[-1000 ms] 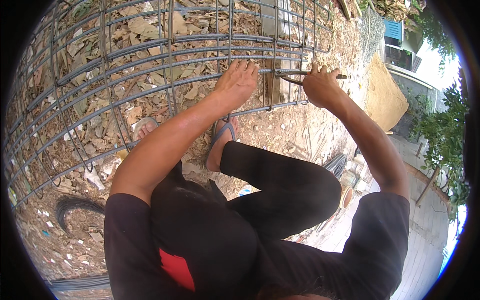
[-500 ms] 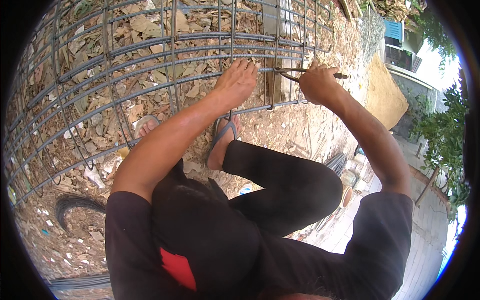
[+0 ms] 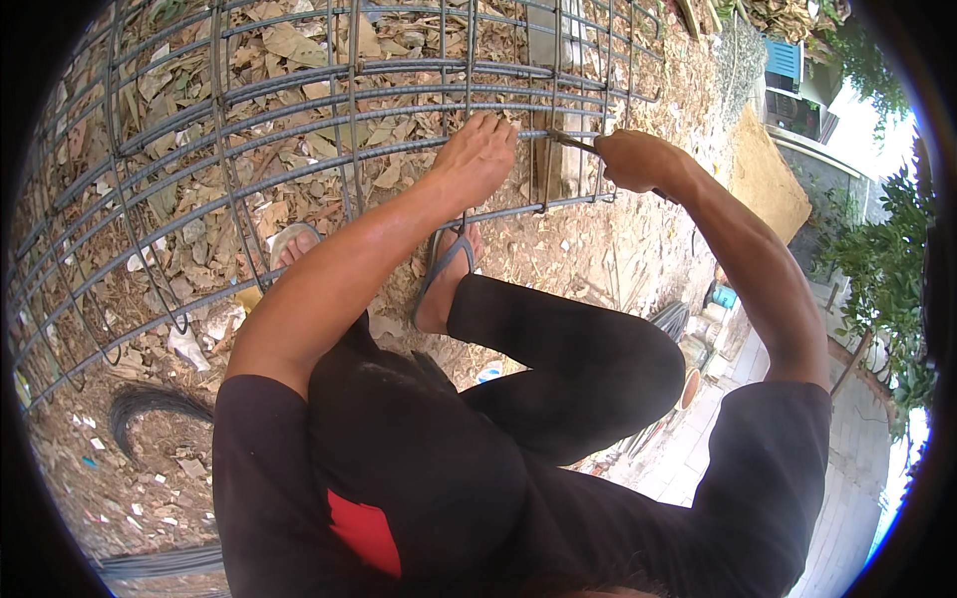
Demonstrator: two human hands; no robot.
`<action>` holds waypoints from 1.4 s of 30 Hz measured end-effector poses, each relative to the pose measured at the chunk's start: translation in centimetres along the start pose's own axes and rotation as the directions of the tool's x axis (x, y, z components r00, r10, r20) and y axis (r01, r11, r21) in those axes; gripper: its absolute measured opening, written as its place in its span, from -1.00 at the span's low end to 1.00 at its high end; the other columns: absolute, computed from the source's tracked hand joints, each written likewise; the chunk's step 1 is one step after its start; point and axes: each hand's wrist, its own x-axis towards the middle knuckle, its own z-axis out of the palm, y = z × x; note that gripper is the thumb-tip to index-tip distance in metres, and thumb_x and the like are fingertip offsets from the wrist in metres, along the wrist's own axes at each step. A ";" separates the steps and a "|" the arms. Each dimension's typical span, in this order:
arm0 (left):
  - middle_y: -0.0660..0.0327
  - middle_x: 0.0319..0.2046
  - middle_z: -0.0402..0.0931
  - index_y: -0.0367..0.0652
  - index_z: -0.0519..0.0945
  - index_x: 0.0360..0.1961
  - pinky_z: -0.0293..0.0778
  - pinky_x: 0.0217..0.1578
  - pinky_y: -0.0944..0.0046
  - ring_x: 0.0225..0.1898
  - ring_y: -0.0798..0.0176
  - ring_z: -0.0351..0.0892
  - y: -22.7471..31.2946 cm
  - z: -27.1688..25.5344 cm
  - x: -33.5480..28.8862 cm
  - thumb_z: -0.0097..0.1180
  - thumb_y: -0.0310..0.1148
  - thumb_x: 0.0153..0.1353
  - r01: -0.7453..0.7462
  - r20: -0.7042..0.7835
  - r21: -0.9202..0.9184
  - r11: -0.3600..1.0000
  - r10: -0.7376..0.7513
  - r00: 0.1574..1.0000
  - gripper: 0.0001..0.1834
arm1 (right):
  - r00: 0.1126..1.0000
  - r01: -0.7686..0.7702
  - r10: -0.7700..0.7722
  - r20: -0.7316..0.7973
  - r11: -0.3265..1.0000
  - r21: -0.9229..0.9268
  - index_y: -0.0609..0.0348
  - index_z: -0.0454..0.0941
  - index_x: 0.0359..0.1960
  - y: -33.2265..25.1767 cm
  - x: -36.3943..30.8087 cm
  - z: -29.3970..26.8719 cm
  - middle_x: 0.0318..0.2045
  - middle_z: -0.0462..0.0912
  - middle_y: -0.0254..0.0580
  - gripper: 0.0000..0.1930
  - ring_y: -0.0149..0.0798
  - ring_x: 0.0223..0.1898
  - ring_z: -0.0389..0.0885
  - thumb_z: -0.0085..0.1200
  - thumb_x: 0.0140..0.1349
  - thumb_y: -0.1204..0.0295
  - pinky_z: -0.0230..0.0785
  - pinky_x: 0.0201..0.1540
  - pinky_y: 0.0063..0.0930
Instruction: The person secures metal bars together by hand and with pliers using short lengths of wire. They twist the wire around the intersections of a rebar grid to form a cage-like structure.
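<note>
A long cage of steel rebar (image 3: pixel 399 150) with square wire stirrups (image 3: pixel 352 110) lies across the ground before me. My left hand (image 3: pixel 477 161) is closed round a ribbed bar on its near side, beside a stirrup. Farther right, my right hand (image 3: pixel 638 161) is a closed fist round the handles of dark metal pincers (image 3: pixel 576 143). Their jaws meet the cage where a bar crosses a stirrup near its right end. Any tie wire at the jaws is too small to make out. My left fingertips are partly hidden behind the bar.
Dry leaves and rubble cover the ground (image 3: pixel 289 120) under the cage. A coil of black wire (image 3: pixel 150 404) lies at the lower left. A board (image 3: pixel 543 149) runs beneath the cage's right part. My sandalled foot (image 3: pixel 451 269) is just below the near bar.
My right hand has turned over with the pincers, whose handles showed spread and now look like a single line. My left hand has stayed at the bar.
</note>
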 end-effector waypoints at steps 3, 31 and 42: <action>-0.14 0.15 0.52 -0.50 0.40 0.28 0.24 0.39 -0.02 0.31 -0.11 0.41 -0.1 -0.1 -0.1 -0.05 -0.55 0.27 -0.010 -0.008 0.016 1.000 0.010 1.000 -0.47 | 0.989 0.022 -0.083 0.124 0.903 0.430 0.27 0.60 -0.04 3.0 0.6 0.1 -0.35 0.69 -0.09 -0.74 -0.27 -0.38 0.71 0.15 0.39 0.33 0.59 -0.29 -0.26; -0.12 0.17 0.52 -0.47 0.42 0.29 0.23 0.40 0.00 0.32 -0.10 0.40 -0.3 0.3 -0.1 -0.08 -0.54 0.30 -0.016 -0.002 0.017 1.000 0.016 1.000 -0.48 | 0.911 0.043 -0.100 -0.399 0.988 -0.149 0.45 0.55 -0.22 0.2 -2.5 3.6 -0.28 0.65 0.10 -0.81 0.04 -0.26 0.72 0.09 0.23 0.51 0.62 -0.27 -0.06; -0.19 0.15 0.53 -0.54 0.42 0.27 0.23 0.40 0.00 0.29 -0.14 0.43 -0.3 0.0 -0.1 -0.07 -0.55 0.30 -0.021 -0.034 -0.016 1.000 0.020 0.999 -0.49 | 0.975 0.083 -0.025 -0.220 0.962 0.261 0.44 0.60 -0.35 1.5 -1.9 1.6 -0.52 0.64 0.15 -0.69 -0.08 -0.45 0.73 -0.08 0.43 0.42 0.58 -0.37 -0.13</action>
